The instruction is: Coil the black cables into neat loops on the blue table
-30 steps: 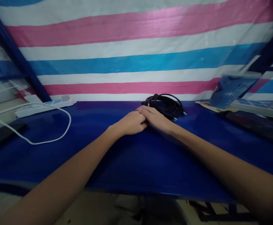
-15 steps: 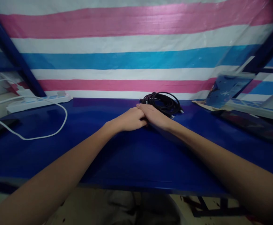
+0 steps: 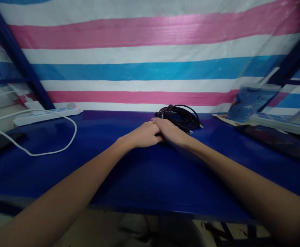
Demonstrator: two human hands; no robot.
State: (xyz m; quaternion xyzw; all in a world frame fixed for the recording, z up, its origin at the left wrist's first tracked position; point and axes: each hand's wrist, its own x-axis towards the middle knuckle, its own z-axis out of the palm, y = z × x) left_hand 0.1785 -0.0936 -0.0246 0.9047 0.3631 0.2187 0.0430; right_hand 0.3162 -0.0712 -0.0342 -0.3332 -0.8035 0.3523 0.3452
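Observation:
My left hand (image 3: pixel 146 134) and my right hand (image 3: pixel 173 133) rest together over the middle of the blue table (image 3: pixel 150 178). The left is closed, with its fingers curled under; whatever lies inside it, if anything, is hidden. From the right side, my right hand lies against it, its thumb across the left knuckles. Most of the right fingers are out of sight behind the left hand. Just beyond the right hand sits a coiled black cable (image 3: pixel 183 116) with pale plug ends, partly covered from view by that hand.
At the left, a white power strip (image 3: pixel 47 116) and a looped white cable (image 3: pixel 70 137) lie near a dark flat object (image 3: pixel 3 145). To the right are a blue printed packet (image 3: pixel 251 103), a dark flat thing (image 3: pixel 273 139) and another power strip (image 3: pixel 270 121). A striped sheet (image 3: pixel 145 72) hangs behind.
The whole view has shifted slightly, so the scene sits a little lower. My hands stay together in the same pose, and nothing on the table has visibly moved.

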